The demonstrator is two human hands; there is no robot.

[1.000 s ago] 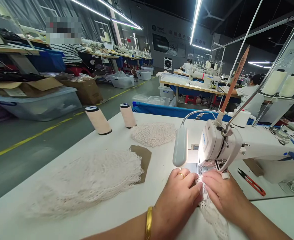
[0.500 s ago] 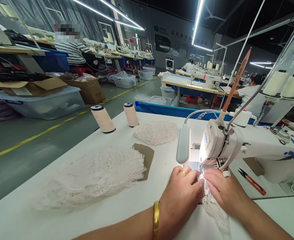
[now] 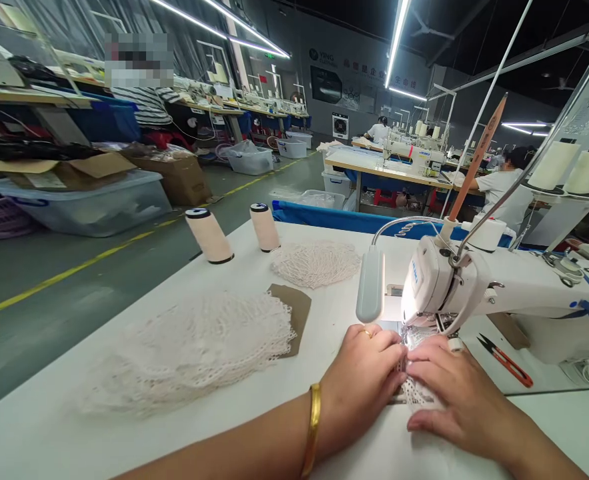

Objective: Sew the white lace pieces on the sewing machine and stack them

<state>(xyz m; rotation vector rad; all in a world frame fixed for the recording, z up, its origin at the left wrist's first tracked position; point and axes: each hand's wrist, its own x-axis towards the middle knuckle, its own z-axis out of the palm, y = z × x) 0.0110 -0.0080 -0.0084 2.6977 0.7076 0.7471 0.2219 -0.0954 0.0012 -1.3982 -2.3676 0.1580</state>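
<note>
A narrow strip of off-white openwork lace lies between both hands, its long axis running from beneath the white sewing machine toward the wearer. The left hand touches its left edge — pinching or pressing, I cannot tell. The right hand spreads over its right side, thumb wide. The machine's head overhangs the fingertips; orange-handled snips lie farther right.
</note>
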